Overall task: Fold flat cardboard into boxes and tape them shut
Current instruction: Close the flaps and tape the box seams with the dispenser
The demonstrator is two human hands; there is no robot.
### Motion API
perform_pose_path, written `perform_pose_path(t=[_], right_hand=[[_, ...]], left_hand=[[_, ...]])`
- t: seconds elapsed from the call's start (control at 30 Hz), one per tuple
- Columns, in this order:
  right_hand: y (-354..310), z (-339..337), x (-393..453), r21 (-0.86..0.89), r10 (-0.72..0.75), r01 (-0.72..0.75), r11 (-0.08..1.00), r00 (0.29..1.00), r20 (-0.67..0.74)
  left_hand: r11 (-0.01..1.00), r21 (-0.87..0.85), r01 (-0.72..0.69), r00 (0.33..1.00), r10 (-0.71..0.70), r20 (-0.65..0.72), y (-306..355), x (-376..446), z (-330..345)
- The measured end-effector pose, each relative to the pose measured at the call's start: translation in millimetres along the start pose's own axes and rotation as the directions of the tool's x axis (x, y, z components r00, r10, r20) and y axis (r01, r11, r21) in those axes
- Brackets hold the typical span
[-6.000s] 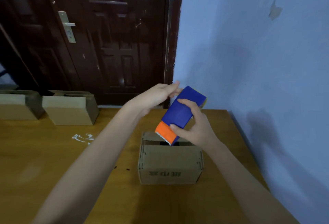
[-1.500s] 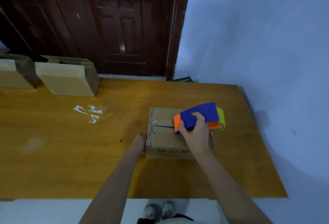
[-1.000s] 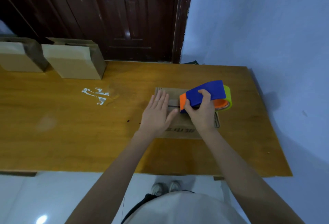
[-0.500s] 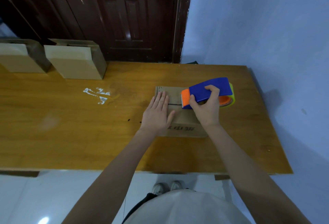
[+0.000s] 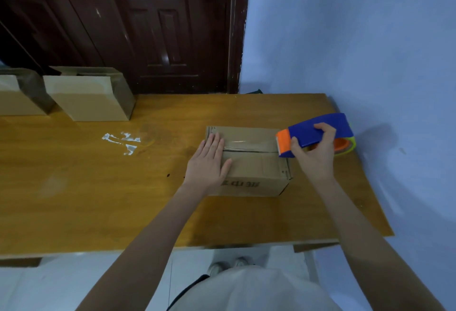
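While our flat left hand [image 5: 208, 162] pressed the light, crushable box [image 5: 249, 162] | right hand [image 5: 314, 155] gripped tape dispenser [image 5: 318, 133] at 3 o'clock | we judged edges the firmest hold.

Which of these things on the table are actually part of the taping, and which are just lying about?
In use:
- cardboard box, pressed flat by the left hand
- tape dispenser, gripped by the right hand at the box's right edge
- clear tape strip along the top seam

Lying about:
- two other boxes at the far left
- tape scraps stuck to the table
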State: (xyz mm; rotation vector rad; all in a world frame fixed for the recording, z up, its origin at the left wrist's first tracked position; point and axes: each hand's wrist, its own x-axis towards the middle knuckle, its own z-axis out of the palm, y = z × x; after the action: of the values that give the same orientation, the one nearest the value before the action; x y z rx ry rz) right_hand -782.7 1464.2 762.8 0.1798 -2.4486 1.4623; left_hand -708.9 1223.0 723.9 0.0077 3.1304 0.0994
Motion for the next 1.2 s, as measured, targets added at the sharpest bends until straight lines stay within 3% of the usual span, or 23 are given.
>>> perform_pose_path(t=[0.23,0.33,0.5,0.6,0.67,1.0,1.2], right_hand=[[3.6,19.0,-8.3,-0.091,-0.073,0.076,0.993,0.996,0.044],[-2.4,30.3,-5.8,-0.232,-0.182,0.204,0.951,0.977,0.113],[-16.5,49.2,-3.1,-0.359,-0.417,0.481,0.800,0.875,0.245],[-13.1,48.0,-2.8,-0.347,-0.388,0.447,0.824,0.893,0.230],[-11.3,47.4,-3.9,-0.334,-0.345,0.398,0.854,0.915,0.208],[-12.7,56.7,-6.4,-0.298,-0.344,0.385,0.873,0.921,0.182],[-7.5,55.4,-5.9,-0.246,-0.279,0.311,0.918,0.948,0.155]], left_hand=[[0.999,0.041,0.024,0.999,-0.025,0.023,-10.4,-4.0,-0.2],[0.998,0.049,0.043,0.999,-0.044,0.024,-16.7,-9.8,-0.6],[0.981,0.149,0.122,0.991,-0.128,0.029,-21.7,-15.3,-12.7],[0.997,0.076,-0.023,0.999,0.026,-0.044,-1.9,-4.7,-18.5],[0.994,-0.001,-0.114,0.993,0.114,0.012,11.2,1.2,-10.8],[0.997,0.004,-0.081,0.993,0.080,0.088,1.4,3.3,-4.0],[0.991,-0.098,-0.086,0.996,0.087,0.005,44.6,19.7,-4.1]])
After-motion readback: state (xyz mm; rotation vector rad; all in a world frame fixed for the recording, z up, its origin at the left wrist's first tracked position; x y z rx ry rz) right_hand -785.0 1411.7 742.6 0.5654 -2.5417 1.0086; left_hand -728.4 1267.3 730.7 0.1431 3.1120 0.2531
